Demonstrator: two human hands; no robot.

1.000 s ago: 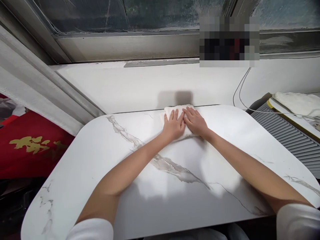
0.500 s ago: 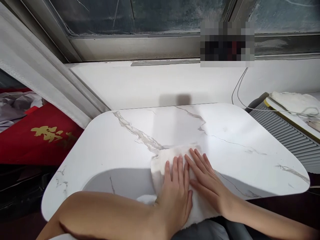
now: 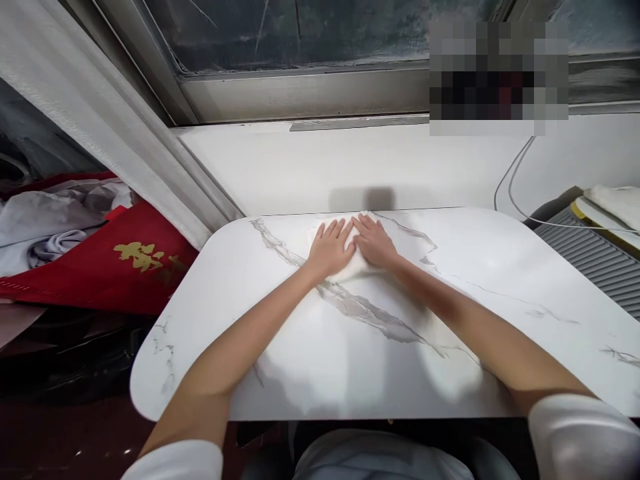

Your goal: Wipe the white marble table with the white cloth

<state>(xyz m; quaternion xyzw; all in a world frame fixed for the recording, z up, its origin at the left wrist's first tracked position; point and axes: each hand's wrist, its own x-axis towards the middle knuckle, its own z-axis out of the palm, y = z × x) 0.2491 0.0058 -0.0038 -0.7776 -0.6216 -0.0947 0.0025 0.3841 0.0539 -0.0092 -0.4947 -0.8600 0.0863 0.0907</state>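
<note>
White cloth (image 3: 352, 269) lies on the marbled tabletop (image 3: 210, 327), upper middle of the frame, close to the far edge by the wall (image 3: 280, 170). Mostly covered by two hands; pale on pale, so its outline is hard to trace. Whether it is folded, cannot tell.

Left hand (image 3: 331, 249): palm down, flattened over the cloth, fingers spread and pointing to the top of the frame. Right hand (image 3: 374, 243): likewise flat on it, fingers straighter together, angled to the upper left. The two sit side by side, thumbs near each other; contact between them unclear. Neither is curled round anything. Both arms reach out long from the lower corners.

Handling, my judgement: light, limp, nothing fragile. Should bunch or crease if pushed from one edge, and slide readily on a surface this smooth. Flat pressure across its middle suits it best; to lift, pinch the near edge, showing below the fingers at centre.

Surroundings: pale curtain (image 3: 125, 120) upper left, what looks like a red bag (image 3: 145, 280) below it, ribbed grey panel (image 3: 585, 250) at right, thin cable (image 3: 511, 183) above that.
</note>
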